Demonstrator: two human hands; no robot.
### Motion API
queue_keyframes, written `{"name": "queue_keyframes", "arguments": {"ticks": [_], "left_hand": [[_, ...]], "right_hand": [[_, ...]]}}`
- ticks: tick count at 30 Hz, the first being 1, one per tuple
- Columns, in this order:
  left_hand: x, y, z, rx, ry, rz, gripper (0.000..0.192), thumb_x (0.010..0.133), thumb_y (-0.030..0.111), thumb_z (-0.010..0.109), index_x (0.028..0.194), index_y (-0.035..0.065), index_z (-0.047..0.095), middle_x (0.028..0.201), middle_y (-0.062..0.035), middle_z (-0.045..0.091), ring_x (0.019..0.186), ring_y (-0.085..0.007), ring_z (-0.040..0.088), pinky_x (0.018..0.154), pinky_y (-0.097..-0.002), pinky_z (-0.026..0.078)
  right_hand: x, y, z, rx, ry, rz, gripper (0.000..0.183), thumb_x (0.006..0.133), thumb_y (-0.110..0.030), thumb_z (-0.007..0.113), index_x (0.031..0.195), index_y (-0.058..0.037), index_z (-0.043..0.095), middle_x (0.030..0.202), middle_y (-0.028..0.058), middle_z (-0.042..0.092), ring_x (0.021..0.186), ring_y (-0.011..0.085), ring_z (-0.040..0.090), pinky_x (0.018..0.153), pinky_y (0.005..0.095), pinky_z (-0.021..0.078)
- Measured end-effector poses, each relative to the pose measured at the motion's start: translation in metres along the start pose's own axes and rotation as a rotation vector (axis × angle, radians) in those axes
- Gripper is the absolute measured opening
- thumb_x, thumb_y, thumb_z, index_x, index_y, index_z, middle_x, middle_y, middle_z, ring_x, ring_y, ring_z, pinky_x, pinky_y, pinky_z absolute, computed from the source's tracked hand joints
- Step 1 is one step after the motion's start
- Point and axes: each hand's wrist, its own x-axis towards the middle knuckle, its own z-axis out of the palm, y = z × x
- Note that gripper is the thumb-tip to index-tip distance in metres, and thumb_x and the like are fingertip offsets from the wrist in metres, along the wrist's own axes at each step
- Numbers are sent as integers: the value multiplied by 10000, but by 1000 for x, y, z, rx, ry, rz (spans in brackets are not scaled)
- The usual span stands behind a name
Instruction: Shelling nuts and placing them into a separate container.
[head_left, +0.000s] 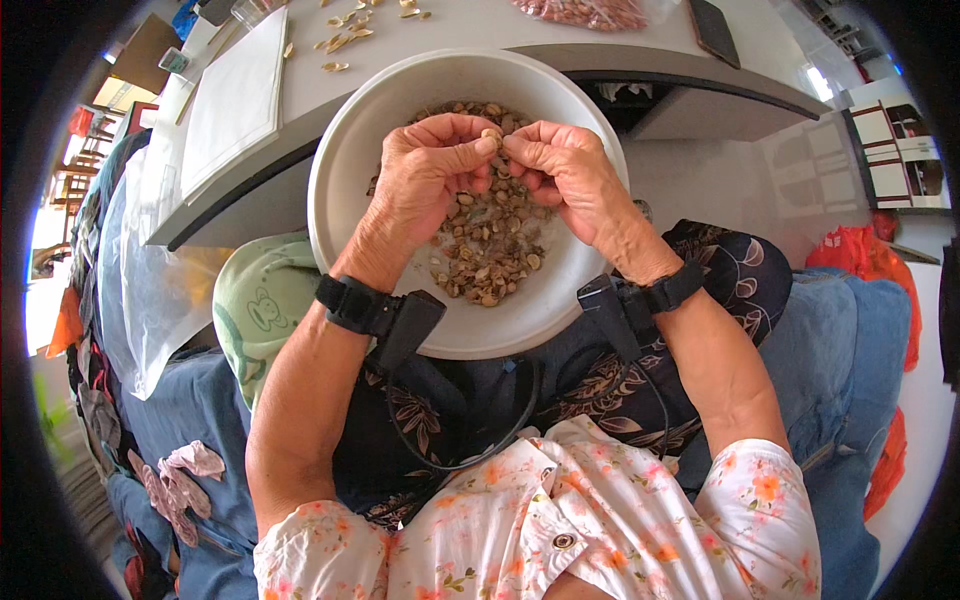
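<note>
Over a large white plastic basin (465, 341), my two hands meet at a peanut pod (493, 137). My left hand (442, 161) pinches the pod between thumb and forefinger. From the other side, the thumb and fingertips of my right hand (562, 169) press against the same pod. Below them, the basin holds a heap of peanuts in their shells and loose shell pieces (487, 270), with fine dirt on its floor. Whether the curled fingers of either hand hold anything more is hidden.
The basin rests on my lap against the table edge (720, 82). Empty shell halves (337, 67), a bag of reddish peanut kernels (581, 10), a dark phone (712, 31) and white paper sheets (234, 105) lie on the table. A clear plastic bag (146, 300) hangs at the left.
</note>
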Motion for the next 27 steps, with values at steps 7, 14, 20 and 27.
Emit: {"name": "queue_keyframes", "arguments": {"ticks": [7, 14, 20, 27], "left_hand": [[-2, -3, 3, 131, 82, 76, 140, 842, 16, 613, 970, -32, 644, 843, -64, 643, 670, -105, 570, 630, -222, 484], [-8, 3, 13, 343, 58, 110, 141, 807, -14, 601, 937, -39, 650, 815, -58, 645, 696, -94, 583, 664, -218, 488], [-8, -4, 13, 449, 66, 172, 156, 786, -41, 565, 916, -36, 650, 793, -60, 641, 693, -95, 591, 654, -227, 499], [-17, -3, 20, 409, 101, 172, 112, 764, -30, 571, 845, -45, 646, 714, -39, 617, 653, -70, 538, 580, -217, 444]], "right_hand": [[-1, -2, 5, -60, 4, 19, 196, 843, -243, 660, 869, -54, 615, 698, -21, 567, 615, 44, 486, 512, 176, 391], [-3, -2, 11, -257, -90, -80, 373, 843, -338, 659, 1023, -14, 619, 712, -6, 585, 581, 37, 491, 489, 162, 386], [0, 11, 13, -326, -97, -238, 366, 862, -300, 636, 1064, 5, 629, 701, 0, 599, 595, 34, 521, 505, 172, 418], [-8, 7, 20, -297, -84, -258, 350, 865, -303, 629, 1040, 0, 648, 685, -15, 602, 571, 36, 496, 497, 175, 413]]}}
